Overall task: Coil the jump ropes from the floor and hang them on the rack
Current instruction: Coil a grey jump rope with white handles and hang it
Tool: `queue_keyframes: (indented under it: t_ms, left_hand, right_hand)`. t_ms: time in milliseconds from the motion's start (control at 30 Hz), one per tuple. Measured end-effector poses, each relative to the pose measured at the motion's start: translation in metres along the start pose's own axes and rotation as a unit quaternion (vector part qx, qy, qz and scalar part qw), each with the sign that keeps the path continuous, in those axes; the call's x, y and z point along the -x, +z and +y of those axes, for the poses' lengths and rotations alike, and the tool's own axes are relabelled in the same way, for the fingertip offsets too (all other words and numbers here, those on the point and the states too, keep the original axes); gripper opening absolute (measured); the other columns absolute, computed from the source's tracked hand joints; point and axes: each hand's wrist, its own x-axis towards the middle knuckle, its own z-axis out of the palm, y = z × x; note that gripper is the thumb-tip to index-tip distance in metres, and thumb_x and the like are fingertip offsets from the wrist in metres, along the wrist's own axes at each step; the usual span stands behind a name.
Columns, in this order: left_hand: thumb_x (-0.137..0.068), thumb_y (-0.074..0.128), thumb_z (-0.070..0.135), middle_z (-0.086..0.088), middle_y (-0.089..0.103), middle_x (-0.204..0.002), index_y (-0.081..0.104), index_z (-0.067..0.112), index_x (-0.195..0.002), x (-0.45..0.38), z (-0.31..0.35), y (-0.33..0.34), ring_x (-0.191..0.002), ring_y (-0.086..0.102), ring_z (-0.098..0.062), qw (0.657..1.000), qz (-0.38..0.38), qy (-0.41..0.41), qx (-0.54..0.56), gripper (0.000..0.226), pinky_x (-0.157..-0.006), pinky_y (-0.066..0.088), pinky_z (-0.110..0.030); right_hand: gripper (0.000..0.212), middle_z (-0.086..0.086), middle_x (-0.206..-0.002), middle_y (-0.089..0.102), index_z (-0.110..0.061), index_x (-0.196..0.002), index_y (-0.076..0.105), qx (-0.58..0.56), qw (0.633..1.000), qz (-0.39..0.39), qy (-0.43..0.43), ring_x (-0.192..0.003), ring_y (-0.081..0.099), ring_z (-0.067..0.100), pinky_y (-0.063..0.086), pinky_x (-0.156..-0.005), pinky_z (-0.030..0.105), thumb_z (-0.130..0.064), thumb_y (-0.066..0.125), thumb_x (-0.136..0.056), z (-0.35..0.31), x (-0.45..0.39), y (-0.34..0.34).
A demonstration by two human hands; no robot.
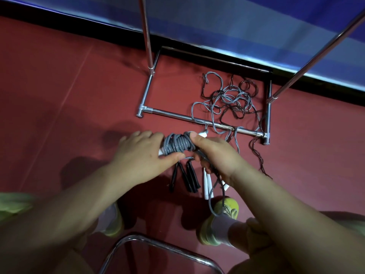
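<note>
- The grey jump rope (176, 144) is wound in tight turns around white handles, making a thick bundle held in the air above the red floor (59, 91), between the two hands.
- The left hand (144, 153) grips the bundle's left end, its fingers (136, 135) curled over the top and the thumb pressed along the underside of the coils.
- The right hand (216, 155) grips the right end, thumb lying on top of the coils; a loose grey tail (214, 202) runs from under this hand down toward the shoe.
- Below the bundle, black handles (184, 177) and white handles (207, 183) lie on the floor, close together.
- The rack (199, 120) stands beyond the hands, its chrome base bars forming a rectangle on the floor, with two uprights rising out of the top of the view.
- A tangle of grey and dark ropes (230, 97) lies inside the right half of that rectangle, some strands crossing over the near bar; the left half of the rectangle and the floor to the left are bare.
- A blue wall (256, 20) with a black base strip borders the floor behind the rack.
- The right hand hides where the tail leaves the bundle and covers its fingers; which handles belong to which rope in the tangle cannot be made out.
- Yellow-green shoes (227, 209) and a curved chrome tube (158, 244) sit at the bottom edge, partly cut off.
</note>
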Motion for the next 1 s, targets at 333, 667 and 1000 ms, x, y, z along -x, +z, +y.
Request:
queue_keyframes:
  t_ms: [333,667,1000]
  left_hand:
    - [-0.08,0.052,0.06,-0.016,0.071,-0.081,0.07,0.009,-0.091,0.002,0.002,-0.028,-0.072,0.069,-0.031,0.715,-0.325,-0.057,0.616,0.055,-0.066,0.057,-0.039]
    - [-0.066,0.046,0.077,-0.008,0.046,-0.052,0.067,0.006,-0.082,-0.004,0.002,-0.011,-0.034,0.043,-0.017,0.648,-0.431,-0.098,0.621,0.076,-0.041,0.036,-0.019]
    - [-0.093,0.036,0.057,0.003,0.052,-0.052,0.056,0.016,-0.065,0.003,0.012,-0.007,-0.043,0.044,-0.013,0.889,-0.128,-0.063,0.436,0.053,-0.05,0.038,-0.025]
  right_hand:
    - [0.009,0.007,-0.063,0.04,-0.021,-0.07,0.061,-0.095,0.981,-0.086,-0.146,-0.054,0.034,0.014,0.023,-0.049,0.027,-0.028,0.065,-0.071,-0.001,0.0,0.001]
    - [0.039,0.007,-0.06,0.046,-0.007,-0.075,0.057,-0.028,0.984,-0.094,-0.148,-0.054,0.04,0.02,0.03,-0.052,0.032,-0.045,0.058,-0.082,-0.001,0.0,-0.005]
    - [0.055,-0.004,-0.045,0.052,0.0,-0.081,0.061,0.112,0.993,-0.014,-0.026,-0.037,0.037,0.011,0.029,-0.039,0.018,-0.055,0.057,-0.086,-0.003,-0.001,-0.008]
